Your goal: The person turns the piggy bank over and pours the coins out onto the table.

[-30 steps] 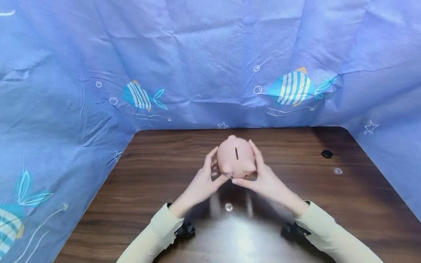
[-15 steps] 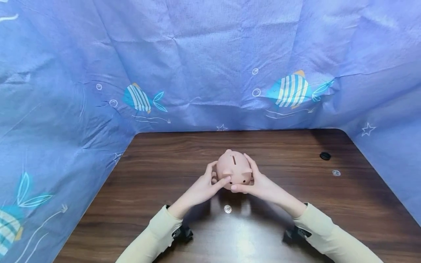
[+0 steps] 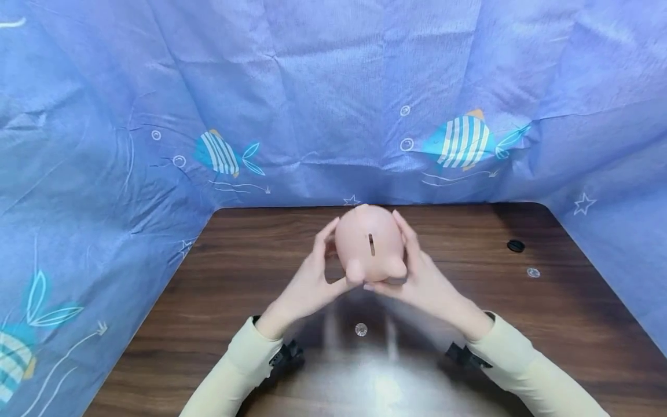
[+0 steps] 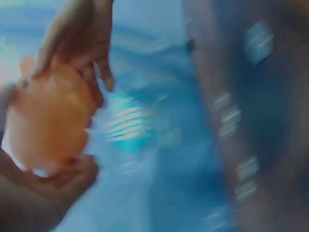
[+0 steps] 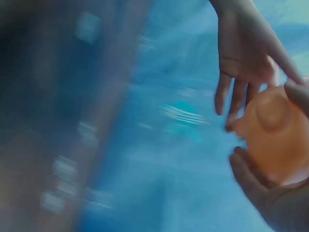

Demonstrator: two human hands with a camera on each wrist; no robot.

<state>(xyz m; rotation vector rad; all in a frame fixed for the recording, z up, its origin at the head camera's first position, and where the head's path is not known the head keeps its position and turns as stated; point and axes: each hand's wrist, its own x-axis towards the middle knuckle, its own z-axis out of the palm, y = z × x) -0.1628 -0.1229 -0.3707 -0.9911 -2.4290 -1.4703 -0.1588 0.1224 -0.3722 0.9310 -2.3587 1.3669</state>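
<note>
Together, left hand [image 3: 311,281] and right hand [image 3: 429,284]: each grasps one flank of a pink piggy bank [image 3: 365,227], fingers along its sides and thumbs toward its front, probably to steady the smooth, round body.
Piggy bank: between the two hands, seemingly raised off the table, ears nearest the thumbs.
Slot [image 3: 372,245]: midway between the hands and uncovered, likely because the fingers take only the sides.
Near disc [image 3: 361,329]: clear, on the table between the forearms, nearer the wearer than either hand.
Far discs: one clear [image 3: 533,273], one black [image 3: 516,246], well to the right hand's right.
Table [image 3: 234,260]: dark wood-grain, beneath both hands.
Curtain [image 3: 323,87]: blue, fish-printed, beyond the hands.
</note>
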